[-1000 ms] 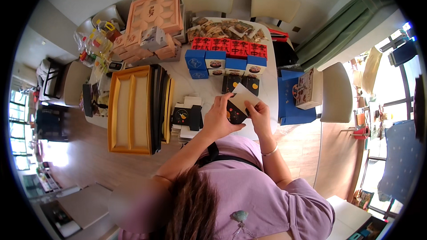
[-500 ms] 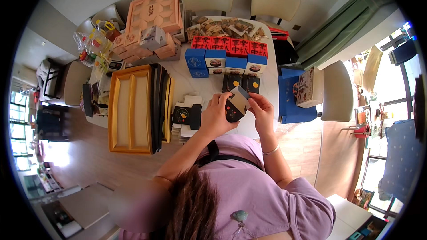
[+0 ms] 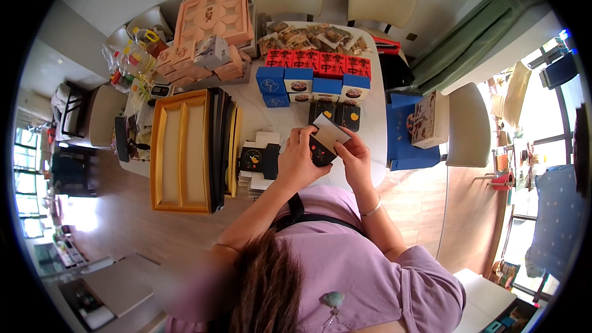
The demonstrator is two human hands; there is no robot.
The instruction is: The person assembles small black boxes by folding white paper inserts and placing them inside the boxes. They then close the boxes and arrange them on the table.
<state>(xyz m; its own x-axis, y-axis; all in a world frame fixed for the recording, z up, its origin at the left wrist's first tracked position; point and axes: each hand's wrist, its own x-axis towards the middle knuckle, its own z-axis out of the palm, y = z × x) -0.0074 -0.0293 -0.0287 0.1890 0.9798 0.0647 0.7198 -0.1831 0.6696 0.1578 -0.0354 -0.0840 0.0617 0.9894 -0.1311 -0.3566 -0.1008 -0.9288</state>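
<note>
A small black carton (image 3: 321,153) with coloured marks is between my two hands, its pale flap (image 3: 331,131) standing up on top. My left hand (image 3: 298,160) is wrapped round the carton's left side. The fingers of my right hand (image 3: 354,155) pinch the flap at its right edge. Just beyond the carton, two closed black boxes (image 3: 348,116) with a yellow spot stand side by side. To the left of my left hand lies a stack of flat black-and-white carton blanks (image 3: 258,159).
Blue-and-white boxes (image 3: 300,80) and red boxes (image 3: 317,63) stand in rows farther back, before a heap of small packets (image 3: 311,38). Gold-rimmed trays (image 3: 182,151) are stacked left, with pink boxes (image 3: 213,15) behind. A blue bag (image 3: 404,142) sits on the right-hand chair.
The flap has tilted so that more of its pale inner face shows. My right hand has shifted slightly left and down along it. My left hand stays round the carton.
</note>
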